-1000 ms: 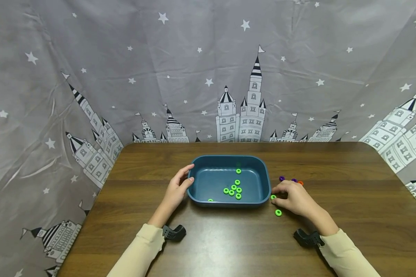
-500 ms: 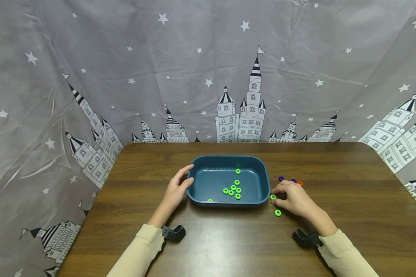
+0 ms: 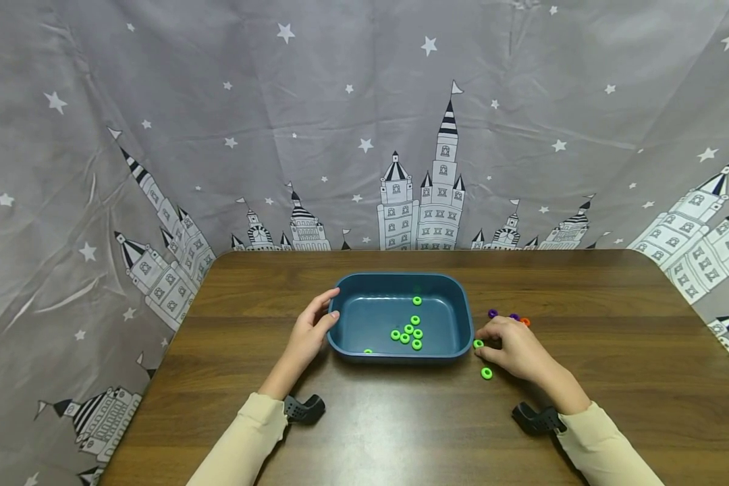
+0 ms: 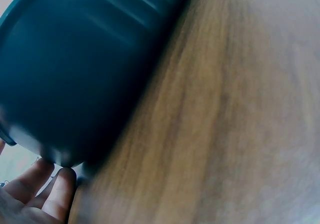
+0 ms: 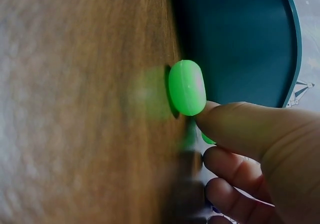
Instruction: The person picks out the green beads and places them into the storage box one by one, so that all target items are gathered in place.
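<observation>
My left hand (image 3: 306, 331) holds the left end of a dark teal plastic box (image 3: 401, 360), thumb and index finger over its rim. Its other fingertips (image 4: 60, 189) touch the outer wall in the left wrist view. Several small green rings lie in the box. Just outside the right wall, my right hand (image 3: 516, 345) pinches a green ring (image 3: 478, 344) between thumb and fingers. This ring is mostly hidden behind the thumb in the right wrist view. Another green ring (image 3: 487, 373) lies on the table near that hand and looms large in the right wrist view (image 5: 187, 88).
Beyond the right hand lie a purple ring (image 3: 493, 314), a second purple ring (image 3: 514, 317) and an orange ring (image 3: 525, 322), partly covered by the hand. A brown wooden table (image 3: 389, 432) carries everything. A grey curtain (image 3: 316, 169) with printed castles hangs behind it.
Almost nothing differs. The pinched green ring has shifted very slightly away from me between the right thumb and fingers. Left hand and box keep their place.
</observation>
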{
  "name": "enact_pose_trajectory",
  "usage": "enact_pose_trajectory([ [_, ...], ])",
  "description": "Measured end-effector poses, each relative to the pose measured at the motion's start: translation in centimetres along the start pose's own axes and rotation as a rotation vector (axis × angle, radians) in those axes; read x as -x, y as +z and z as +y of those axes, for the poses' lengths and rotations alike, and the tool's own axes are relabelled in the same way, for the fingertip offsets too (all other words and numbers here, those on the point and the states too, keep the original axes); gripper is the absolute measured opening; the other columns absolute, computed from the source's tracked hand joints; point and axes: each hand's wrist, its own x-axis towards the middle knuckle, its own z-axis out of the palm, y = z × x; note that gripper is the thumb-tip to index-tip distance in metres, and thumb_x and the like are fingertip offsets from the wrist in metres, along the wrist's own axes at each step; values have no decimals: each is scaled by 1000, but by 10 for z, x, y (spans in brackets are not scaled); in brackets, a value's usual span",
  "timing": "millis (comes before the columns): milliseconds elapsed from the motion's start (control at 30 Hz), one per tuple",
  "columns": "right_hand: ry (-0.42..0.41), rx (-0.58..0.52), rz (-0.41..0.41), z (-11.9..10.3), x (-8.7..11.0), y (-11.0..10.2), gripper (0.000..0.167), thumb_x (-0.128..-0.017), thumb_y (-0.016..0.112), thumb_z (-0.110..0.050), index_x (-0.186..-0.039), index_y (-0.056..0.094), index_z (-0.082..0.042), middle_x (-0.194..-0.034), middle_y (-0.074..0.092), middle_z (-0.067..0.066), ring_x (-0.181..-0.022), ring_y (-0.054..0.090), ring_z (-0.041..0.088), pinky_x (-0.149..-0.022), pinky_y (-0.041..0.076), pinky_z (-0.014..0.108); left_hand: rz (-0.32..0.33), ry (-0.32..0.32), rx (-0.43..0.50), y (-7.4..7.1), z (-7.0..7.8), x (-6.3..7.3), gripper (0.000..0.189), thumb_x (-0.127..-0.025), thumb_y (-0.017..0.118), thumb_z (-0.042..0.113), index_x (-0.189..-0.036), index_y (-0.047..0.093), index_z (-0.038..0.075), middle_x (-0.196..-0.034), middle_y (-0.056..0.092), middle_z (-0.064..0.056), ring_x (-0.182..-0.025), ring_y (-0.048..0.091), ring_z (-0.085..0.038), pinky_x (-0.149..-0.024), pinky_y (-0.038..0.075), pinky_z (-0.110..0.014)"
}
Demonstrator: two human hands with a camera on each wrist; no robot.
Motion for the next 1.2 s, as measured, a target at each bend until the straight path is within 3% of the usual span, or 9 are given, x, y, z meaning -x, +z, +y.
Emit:
enact_pose_trajectory([
  [133,9,-2,5,1,0,0,13,-77,84,-10,-88,78,-10,-84,72,-2,-80,64,12,-72,53,31,-1,2,-2,0,1,0,46,-102,57,9,-147,53,12,-151,53,-16,-135,51,-33,-102,43,-23],
  [533,31,-6,-3,-2,-1,-3,13,-80,81,-9,-93,77,-9,-88,76,-1,-83,70,15,-74,56,34,13,68,-10,1,0,0,45,-101,57,8,-145,54,6,-149,54,-19,-136,52,-37,-103,45,-24],
  [733,49,-46,15,-3,-2,-5,15,-81,81,-6,-96,78,-8,-86,78,-1,-75,70,7,-68,56,28,9,52,-12,0,-1,0,45,-101,56,8,-146,54,8,-150,54,-18,-135,51,-35,-103,44,-25],
  [1200,54,-79,86,-7,-7,-10,22,-81,81,-5,-102,78,-3,-92,79,7,-77,69,5,-69,58,29,12,59,-6,0,-1,0,45,-101,57,8,-145,54,6,-150,54,-19,-135,51,-37,-101,44,-21],
])
